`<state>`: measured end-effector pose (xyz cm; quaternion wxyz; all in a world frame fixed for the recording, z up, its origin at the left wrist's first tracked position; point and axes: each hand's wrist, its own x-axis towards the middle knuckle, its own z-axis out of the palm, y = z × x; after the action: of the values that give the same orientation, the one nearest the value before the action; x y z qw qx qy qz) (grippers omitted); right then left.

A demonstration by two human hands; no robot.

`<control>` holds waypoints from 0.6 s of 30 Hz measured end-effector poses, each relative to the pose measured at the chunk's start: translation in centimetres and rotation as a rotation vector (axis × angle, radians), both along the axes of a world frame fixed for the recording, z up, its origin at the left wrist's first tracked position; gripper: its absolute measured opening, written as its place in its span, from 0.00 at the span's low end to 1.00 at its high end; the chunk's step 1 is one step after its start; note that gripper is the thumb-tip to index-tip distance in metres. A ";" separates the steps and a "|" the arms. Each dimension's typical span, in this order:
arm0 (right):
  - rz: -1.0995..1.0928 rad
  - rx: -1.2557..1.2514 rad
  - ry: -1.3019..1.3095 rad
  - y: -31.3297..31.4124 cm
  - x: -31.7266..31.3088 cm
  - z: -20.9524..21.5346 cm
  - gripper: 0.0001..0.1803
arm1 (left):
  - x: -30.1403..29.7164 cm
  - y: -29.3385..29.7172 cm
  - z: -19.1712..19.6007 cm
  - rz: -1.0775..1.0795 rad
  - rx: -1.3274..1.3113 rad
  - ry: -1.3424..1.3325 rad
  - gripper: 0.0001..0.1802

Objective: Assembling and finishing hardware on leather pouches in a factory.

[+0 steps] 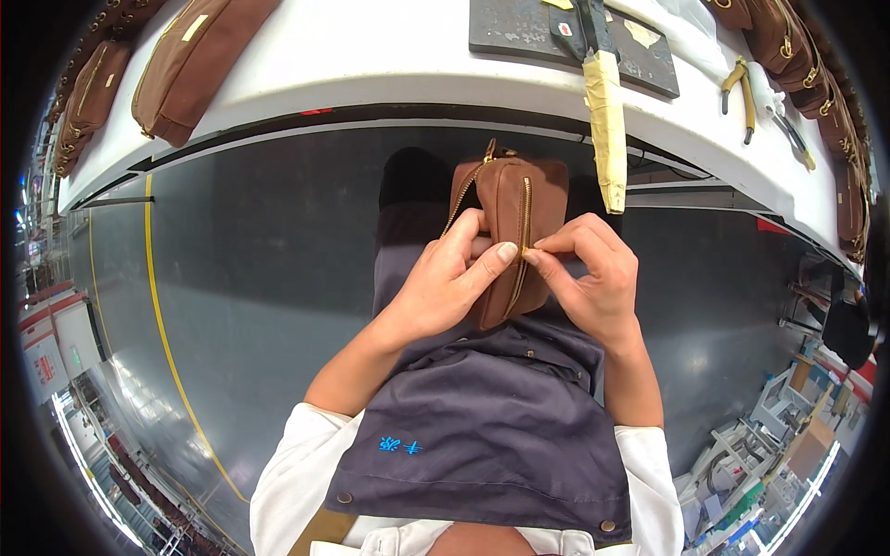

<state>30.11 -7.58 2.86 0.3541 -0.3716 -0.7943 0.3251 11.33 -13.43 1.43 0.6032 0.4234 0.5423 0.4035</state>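
A small brown bag point(549, 195) rests on my lap, lengthwise in front of me. A brass-toned zipper point(527, 208) runs down the panel facing up, and a second zipper point(461, 199) curves along its left edge. My left hand point(436, 283) grips the bag from the left, its thumb pressed flat beside the middle zipper and its fingers partly hidden behind the bag. With thumb and forefinger, my right hand point(598, 278) pinches a tiny brass-coloured zipper pull point(525, 250) at that zipper; the fingertips mostly cover it.
A white table point(371, 56) spans the far side, with brown bags point(199, 65) at left and more bags point(788, 46) at right. On it lie a dark board point(519, 32), pliers point(742, 97) and a tool wrapped in yellow tape point(604, 130) that juts over the near edge.
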 end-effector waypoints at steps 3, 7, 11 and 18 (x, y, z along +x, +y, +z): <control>-0.021 -0.008 0.009 -0.4 -0.3 -0.5 0.10 | 0.0 -0.1 -0.6 -0.004 -0.021 0.023 0.21; 0.093 -0.143 -0.021 -1.6 -0.2 -0.9 0.09 | -0.1 -0.2 -1.1 -0.033 -0.029 0.106 0.19; 0.180 -0.252 -0.052 -2.3 0.1 -0.9 0.10 | 0.2 -0.2 -1.9 0.017 -0.004 0.080 0.18; 0.291 -0.329 -0.084 -4.0 -0.6 -2.4 0.09 | 0.1 0.9 -1.9 0.035 -0.056 0.159 0.17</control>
<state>29.52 -11.62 0.41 0.2046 -0.3191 -0.7899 0.4821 11.47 -12.50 -0.52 0.5628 0.4274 0.6068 0.3639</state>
